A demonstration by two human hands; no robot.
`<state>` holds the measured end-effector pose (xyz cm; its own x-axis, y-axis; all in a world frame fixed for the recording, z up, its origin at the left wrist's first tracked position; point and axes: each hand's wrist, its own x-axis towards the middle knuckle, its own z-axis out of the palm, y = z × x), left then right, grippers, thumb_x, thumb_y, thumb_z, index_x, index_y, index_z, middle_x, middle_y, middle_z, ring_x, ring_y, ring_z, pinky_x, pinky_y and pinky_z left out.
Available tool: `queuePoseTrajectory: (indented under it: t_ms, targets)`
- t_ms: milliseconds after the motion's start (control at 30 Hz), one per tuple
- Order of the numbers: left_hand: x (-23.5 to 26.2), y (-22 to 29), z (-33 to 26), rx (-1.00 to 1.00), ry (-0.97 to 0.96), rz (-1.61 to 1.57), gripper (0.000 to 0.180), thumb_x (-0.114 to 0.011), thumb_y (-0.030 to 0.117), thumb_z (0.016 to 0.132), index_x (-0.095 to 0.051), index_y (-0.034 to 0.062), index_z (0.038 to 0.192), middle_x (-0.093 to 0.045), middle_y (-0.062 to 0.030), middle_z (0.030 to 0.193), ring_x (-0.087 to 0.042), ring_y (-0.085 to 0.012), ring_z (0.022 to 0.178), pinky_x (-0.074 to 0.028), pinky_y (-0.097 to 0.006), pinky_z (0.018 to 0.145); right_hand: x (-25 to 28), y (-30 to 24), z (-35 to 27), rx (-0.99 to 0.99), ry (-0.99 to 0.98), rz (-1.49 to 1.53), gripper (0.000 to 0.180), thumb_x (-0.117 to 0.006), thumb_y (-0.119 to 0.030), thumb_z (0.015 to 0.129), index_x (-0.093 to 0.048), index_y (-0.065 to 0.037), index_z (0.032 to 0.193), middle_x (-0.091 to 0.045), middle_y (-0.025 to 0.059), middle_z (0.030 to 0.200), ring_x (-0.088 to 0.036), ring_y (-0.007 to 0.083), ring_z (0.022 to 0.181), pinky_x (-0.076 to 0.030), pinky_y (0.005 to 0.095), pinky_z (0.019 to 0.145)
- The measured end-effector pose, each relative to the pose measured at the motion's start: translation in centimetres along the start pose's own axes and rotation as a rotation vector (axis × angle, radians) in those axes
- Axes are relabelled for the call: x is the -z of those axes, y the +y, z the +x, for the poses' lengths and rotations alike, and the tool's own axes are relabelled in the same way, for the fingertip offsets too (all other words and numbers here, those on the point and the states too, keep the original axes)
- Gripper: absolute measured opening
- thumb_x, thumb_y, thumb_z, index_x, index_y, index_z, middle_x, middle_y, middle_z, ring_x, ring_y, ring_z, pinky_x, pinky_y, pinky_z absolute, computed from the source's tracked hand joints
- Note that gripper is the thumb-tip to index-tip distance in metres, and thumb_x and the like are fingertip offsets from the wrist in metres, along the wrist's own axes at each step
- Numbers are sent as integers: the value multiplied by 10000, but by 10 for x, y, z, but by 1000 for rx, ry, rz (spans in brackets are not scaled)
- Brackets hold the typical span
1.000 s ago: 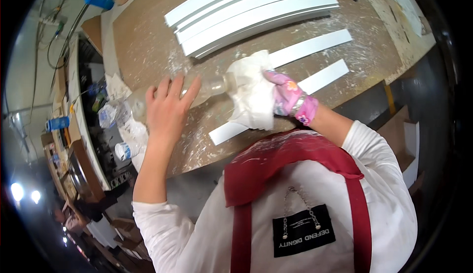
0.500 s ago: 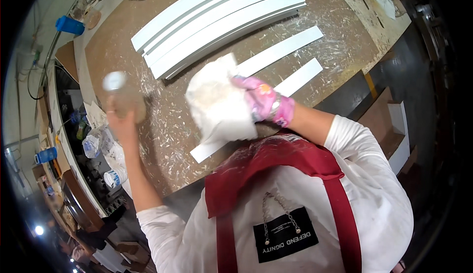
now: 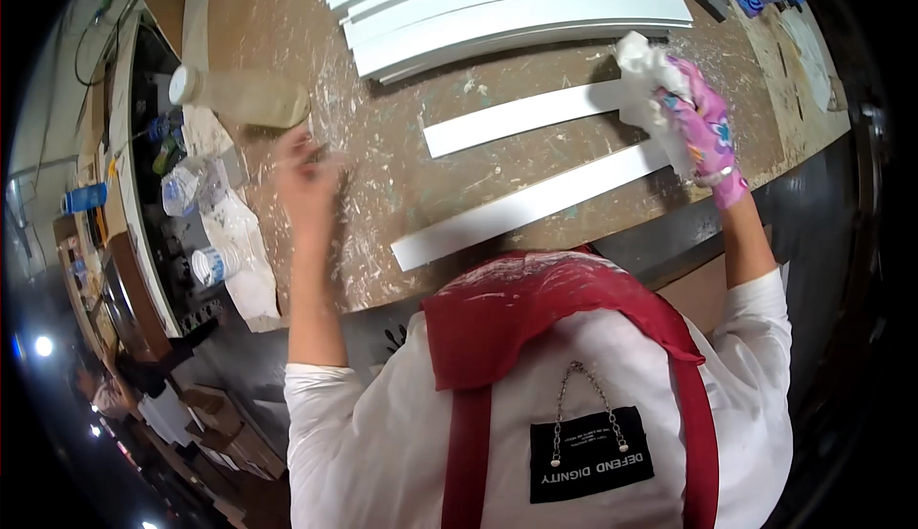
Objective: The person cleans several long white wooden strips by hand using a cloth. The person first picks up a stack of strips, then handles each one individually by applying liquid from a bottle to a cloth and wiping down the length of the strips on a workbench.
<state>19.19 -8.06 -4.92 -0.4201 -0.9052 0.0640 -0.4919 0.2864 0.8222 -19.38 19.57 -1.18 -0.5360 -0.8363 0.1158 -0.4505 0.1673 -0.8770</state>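
Rag (image 3: 650,80) bunched in gloved right hand (image 3: 703,128) fingers; left hand (image 3: 306,180) blurred, grip unclear.

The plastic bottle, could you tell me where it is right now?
In the head view the plastic bottle lies on its side, upper left on the workbench, just beyond the left hand.

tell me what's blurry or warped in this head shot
Head view: the bare left hand is smeared by motion blur; the gloved right hand with its white rag is sharper. Fisheye bends the white strips into arcs, and black vignette rings the frame.
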Motion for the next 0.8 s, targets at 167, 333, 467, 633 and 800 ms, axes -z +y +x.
queuePoseTrajectory:
  t_ms: [167, 333, 467, 633, 800]
  targets:
    - [-72, 10, -8, -471, -333, 219, 703, -797, 157, 670, -465, 48, 1279, -577, -125, 1128, -558, -238, 1003, -449, -312, 846, -58, 9, 33, 439, -425, -383, 460, -518, -10, 735, -563, -55, 1191, -557, 135, 1115, -546, 300, 1030, -455, 371, 903]
    - [-84, 5, -14, -203, -439, 25, 756, -795, 145, 680, -429, 61, 1336, -594, -116, 1137, -561, -220, 1008, -446, -313, 862, -156, -6, 36, 324, -589, -27, 246, -535, -185, 842, -564, 6, 993, -576, 151, 1001, -570, 265, 912, -474, 407, 836]
    - [-84, 28, -13, -118, -389, -162, 759, -774, 117, 704, -401, 67, 1363, -617, -80, 1093, -549, -183, 949, -441, -299, 844, -210, -6, 30, -24, -524, 598, 345, -557, -329, 880, -571, -29, 1051, -614, 137, 1050, -623, 231, 952, -501, 374, 903]
    - [-82, 3, -16, -132, -389, -133, 795, -759, 95, 711, -353, 90, 1395, -622, -68, 1090, -540, -179, 931, -434, -310, 866, -159, 7, 47, -413, -628, 1149, 441, -482, -425, 896, -519, -6, 1028, -588, 179, 955, -572, 259, 742, -467, 441, 698]
    - [-91, -6, -14, -151, -386, -88, 779, -746, 88, 717, -360, 126, 1392, -621, -90, 1091, -562, -211, 925, -461, -345, 853, -193, -19, 41, -608, -660, 1538, 457, -442, -421, 927, -515, 8, 1067, -591, 169, 1013, -600, 299, 839, -482, 470, 786]
